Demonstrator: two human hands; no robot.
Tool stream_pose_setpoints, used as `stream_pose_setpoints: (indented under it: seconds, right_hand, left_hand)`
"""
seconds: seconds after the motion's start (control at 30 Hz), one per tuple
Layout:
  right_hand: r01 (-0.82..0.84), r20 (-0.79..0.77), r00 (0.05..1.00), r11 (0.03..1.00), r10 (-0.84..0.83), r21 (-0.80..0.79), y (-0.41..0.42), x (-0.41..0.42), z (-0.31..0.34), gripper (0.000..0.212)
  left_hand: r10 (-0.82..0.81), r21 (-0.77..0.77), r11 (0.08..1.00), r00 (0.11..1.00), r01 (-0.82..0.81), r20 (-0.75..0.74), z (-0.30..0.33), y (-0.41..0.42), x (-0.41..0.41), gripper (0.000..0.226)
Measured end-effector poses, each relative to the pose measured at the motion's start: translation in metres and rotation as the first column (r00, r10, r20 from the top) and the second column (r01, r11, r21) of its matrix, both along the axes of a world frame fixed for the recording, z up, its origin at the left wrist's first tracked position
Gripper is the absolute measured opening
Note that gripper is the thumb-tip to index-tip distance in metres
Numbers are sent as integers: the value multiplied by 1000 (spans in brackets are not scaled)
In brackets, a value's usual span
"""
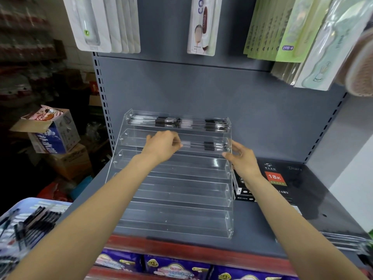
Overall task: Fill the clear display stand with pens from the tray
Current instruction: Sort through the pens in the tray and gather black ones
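Pinching pens (pixel 203 146) in the stand (pixel 171 199), left hand (pixel 163 146) hides their ends (right hand (pixel 242 158) grip loose).

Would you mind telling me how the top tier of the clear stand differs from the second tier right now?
The top tier holds pens across its whole width; the second tier holds pens only in its right half. No hand is at the top tier, while the left hand pinches the pens' end in the second and the right hand is by its right end. Both are clear troughs.
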State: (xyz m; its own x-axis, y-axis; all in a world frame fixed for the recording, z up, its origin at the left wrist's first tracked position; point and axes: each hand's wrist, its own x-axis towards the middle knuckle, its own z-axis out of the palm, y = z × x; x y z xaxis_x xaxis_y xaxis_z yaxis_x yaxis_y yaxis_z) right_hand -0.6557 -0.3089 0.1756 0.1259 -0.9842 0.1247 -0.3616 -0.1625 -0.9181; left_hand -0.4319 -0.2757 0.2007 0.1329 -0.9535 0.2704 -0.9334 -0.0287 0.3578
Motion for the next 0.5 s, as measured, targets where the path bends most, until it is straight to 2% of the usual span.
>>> stream_pose_setpoints:
  seconds: [0.1, 0.13, 0.2, 0.33, 0.5]
  right_hand:
    - [122, -164, 972, 960, -167, -253, 11, 7, 5, 54]
    - [124, -183, 963, 931, -196, -342, 17, 12, 9, 49]
    - [77, -188, 968, 905, -169, -419, 28, 27, 17, 38]
    - [-84, -181, 983, 930, 20, -359, 51, 68, 23, 21]
    - [-225, -150, 970, 943, 193, -246, 100, 139, 6, 14]
  left_hand:
    - [-36, -92, 995, 999, 33, -28, -4, 2, 7, 17]
    - [-53, -136, 990, 998, 46, -46, -4, 4, 9, 18]
    - [-102, -240, 968, 990, 78, -93, -4, 10, 13, 17]
    - [-177, -365, 927, 961, 90, -214, -6, 41, 25, 12]
    - [-83, -333, 942, 939, -36, -334, -30, 115, 79, 10]
